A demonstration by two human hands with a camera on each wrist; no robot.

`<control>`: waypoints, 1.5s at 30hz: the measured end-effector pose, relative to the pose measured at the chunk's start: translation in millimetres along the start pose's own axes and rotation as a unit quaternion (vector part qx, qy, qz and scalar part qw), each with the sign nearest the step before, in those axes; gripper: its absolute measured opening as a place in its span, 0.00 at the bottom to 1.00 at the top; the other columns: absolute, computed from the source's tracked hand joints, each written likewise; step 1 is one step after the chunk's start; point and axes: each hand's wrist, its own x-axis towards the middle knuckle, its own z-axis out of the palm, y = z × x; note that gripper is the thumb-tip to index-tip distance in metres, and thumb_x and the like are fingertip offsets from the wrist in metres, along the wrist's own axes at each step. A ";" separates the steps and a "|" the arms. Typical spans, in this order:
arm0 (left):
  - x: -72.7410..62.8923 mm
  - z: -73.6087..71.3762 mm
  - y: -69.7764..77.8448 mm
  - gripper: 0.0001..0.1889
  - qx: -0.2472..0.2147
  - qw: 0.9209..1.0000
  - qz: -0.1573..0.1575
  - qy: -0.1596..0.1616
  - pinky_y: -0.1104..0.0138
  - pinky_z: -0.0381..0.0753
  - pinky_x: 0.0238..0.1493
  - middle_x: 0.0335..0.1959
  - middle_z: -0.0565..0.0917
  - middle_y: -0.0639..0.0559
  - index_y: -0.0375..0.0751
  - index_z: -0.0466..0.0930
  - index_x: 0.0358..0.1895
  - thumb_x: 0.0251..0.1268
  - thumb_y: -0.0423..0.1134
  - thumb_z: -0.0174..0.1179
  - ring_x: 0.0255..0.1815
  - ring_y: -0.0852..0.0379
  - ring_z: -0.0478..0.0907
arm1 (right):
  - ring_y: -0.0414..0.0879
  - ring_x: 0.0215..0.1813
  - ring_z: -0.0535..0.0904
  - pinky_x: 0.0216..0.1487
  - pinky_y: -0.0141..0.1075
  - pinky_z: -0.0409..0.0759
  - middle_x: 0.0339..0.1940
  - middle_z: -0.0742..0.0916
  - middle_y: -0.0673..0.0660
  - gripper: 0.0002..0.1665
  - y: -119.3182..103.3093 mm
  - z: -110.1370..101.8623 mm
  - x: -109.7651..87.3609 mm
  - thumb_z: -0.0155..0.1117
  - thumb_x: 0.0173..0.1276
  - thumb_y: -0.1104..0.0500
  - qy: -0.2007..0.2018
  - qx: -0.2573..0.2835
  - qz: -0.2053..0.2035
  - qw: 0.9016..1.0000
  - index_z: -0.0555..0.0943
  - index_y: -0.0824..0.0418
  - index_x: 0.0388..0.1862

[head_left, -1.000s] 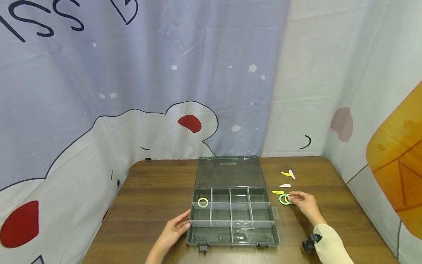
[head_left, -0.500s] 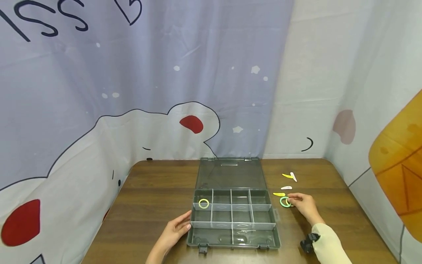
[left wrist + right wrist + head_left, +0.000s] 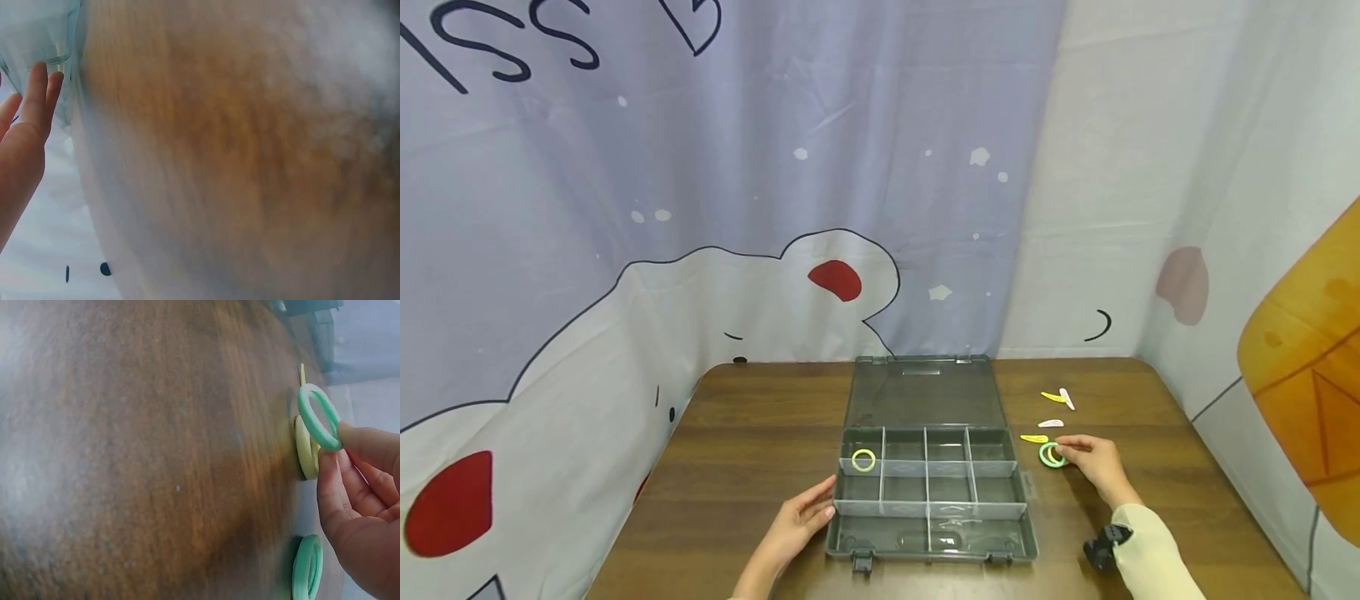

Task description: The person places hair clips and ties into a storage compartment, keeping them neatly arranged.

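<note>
While outstretched left fingers (image 3: 37, 94) touch the box (image 3: 880, 537), right fingers (image 3: 375, 447) pinch a green ring (image 3: 314, 425) tilted from level.

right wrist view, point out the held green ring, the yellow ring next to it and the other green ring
Held green ring (image 3: 310, 424): right wrist view, band's lower left
Yellow ring (image 3: 302, 449): right wrist view, band's left side
Other green ring (image 3: 300, 569): right wrist view, band's left side

My head view looks forward and down from above, across the table (image 3: 737, 442) to the curtain (image 3: 925, 125). Each wrist view is close up and tilted sideways: the left along my left hand (image 3: 24, 144) to the box (image 3: 37, 31), the right at my right hand (image 3: 369, 494) and a green ring (image 3: 317, 429), all shared with the farther head view.
</note>
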 end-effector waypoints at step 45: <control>0.1 -0.9 1.3 0.30 0.004 1.000 -0.001 -0.003 0.68 0.75 0.60 0.65 0.65 0.24 0.28 0.59 0.70 0.69 0.32 0.57 0.63 0.36 0.70 | 0.41 0.32 0.86 0.35 0.27 0.83 0.44 0.86 0.69 0.18 -103.3 35.7 16.7 0.67 0.65 0.63 -0.021 0.115 -0.066 0.991 0.80 0.76 0.48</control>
